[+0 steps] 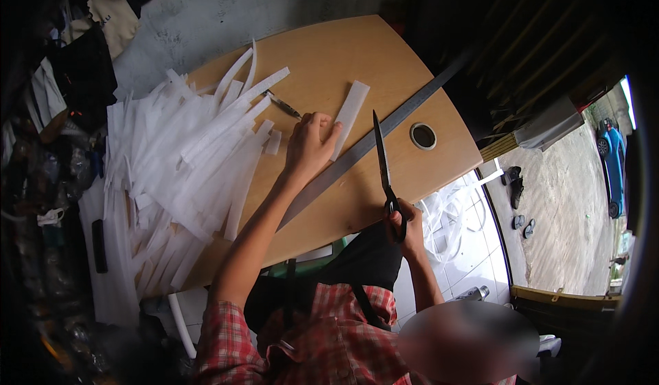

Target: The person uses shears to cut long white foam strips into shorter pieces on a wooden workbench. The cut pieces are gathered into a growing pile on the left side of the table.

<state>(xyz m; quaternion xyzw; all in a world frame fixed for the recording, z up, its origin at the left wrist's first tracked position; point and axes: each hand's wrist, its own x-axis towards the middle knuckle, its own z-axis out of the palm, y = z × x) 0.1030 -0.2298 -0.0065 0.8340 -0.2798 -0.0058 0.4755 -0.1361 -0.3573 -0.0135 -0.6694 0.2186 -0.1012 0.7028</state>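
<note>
A red plaid shirt (336, 337) is showing nearest as the left hand (314, 141) is holding its fingers curled, whether pinching I cannot tell, a white strip (351, 114), probably light, pliable, best held by its edges, lying just right of them on the desk (316, 55), the right hand (408, 224) gripping scissors (382, 158).

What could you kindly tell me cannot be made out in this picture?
Head view:
Left hand: its back hides the palm, so its grip is unclear.
Scissors: the right hand covers part of the handles.
Long grey straightedge: its far end is lost in shadow.
White strip pile: upper strips hide those beneath.
</note>
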